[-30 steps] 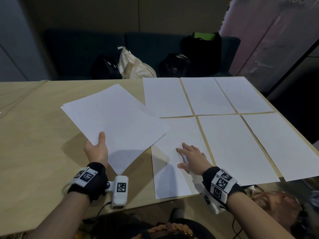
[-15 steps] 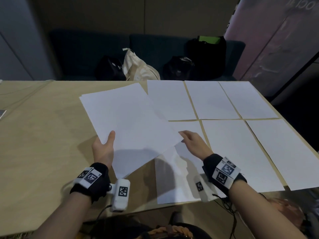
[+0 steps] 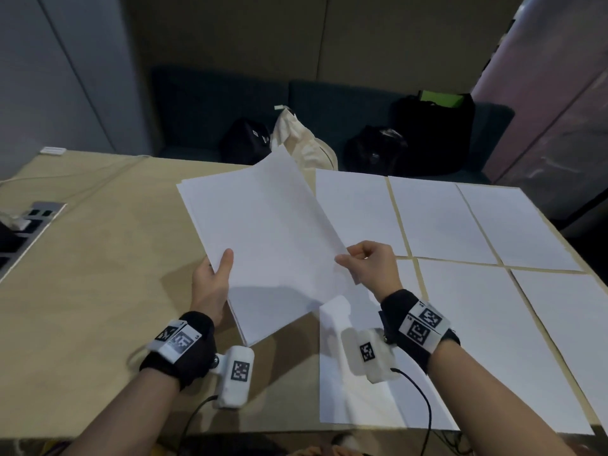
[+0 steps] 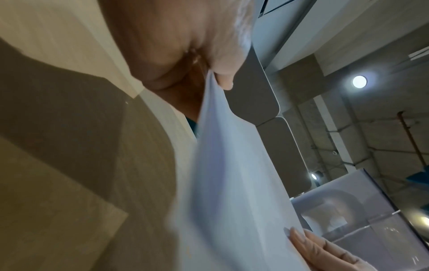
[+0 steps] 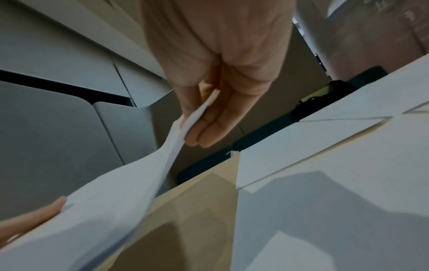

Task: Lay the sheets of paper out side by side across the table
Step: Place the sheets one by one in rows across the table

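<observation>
A stack of white paper [image 3: 263, 245] hangs above the wooden table [image 3: 98, 258], left of centre. My left hand [image 3: 214, 278] holds the stack's near left edge, thumb on top. My right hand [image 3: 368, 261] pinches the right corner of the top sheet [image 5: 195, 115] between thumb and fingers, lifting it off the stack [image 5: 104, 210]. Several single sheets [image 3: 441, 215] lie flat in two rows across the right half of the table, with narrow gaps between them. The left wrist view shows the stack [image 4: 232, 183] gripped from below by my left hand [image 4: 209, 60].
Dark bags [image 3: 431, 130] and a cream tote [image 3: 296, 139] sit on a bench behind the table. A power socket panel [image 3: 29, 218] and a cable lie at the table's left edge. The left half of the table is bare wood.
My right hand left the flat sheet at the front, moved up to the stack and pinched the top sheet's corner. The stack rose and shifted right and away from me.
</observation>
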Demonstrator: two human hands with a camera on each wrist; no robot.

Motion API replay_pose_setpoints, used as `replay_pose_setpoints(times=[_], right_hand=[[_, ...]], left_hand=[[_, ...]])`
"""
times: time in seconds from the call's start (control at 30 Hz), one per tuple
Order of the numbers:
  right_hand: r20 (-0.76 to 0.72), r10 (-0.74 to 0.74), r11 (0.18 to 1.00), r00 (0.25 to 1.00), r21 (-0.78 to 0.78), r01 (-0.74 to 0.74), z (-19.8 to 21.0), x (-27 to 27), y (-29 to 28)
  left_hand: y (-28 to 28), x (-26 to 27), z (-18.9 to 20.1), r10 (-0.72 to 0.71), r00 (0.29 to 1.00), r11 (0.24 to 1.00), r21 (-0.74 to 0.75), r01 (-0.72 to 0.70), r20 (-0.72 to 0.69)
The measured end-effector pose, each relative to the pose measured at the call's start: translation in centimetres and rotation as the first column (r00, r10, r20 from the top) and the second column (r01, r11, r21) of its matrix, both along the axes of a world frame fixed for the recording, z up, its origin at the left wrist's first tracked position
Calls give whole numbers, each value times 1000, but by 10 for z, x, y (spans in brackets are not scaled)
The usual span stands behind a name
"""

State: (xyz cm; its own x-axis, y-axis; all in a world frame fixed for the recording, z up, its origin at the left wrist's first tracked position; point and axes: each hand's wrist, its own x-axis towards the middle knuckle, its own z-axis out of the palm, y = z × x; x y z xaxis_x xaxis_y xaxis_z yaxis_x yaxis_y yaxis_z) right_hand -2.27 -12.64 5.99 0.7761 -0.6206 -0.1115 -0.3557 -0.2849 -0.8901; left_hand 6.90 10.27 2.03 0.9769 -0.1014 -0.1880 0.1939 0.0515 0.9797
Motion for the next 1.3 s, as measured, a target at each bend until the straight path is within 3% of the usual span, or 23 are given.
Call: replay_pose_setpoints(times=[0.27,0.67,1.0,1.3], right_hand=[[93,-14,1000,996,-10,15,-2,32,3],[-11,38,993,999,-112,-39,5,64,3],[67,-15,994,998,-111,22,4,89,-3],[-20,-149,988,989,26,149,-6,116,-5]], left_hand=[[10,16,-2,33,997,999,-2,-33,-64],[10,39,-4,96,984,995,-8,-98,-147],[11,55,0,147,977,989,-8,-150,-153],[29,66,1,293,945,956,21,-293,-144]])
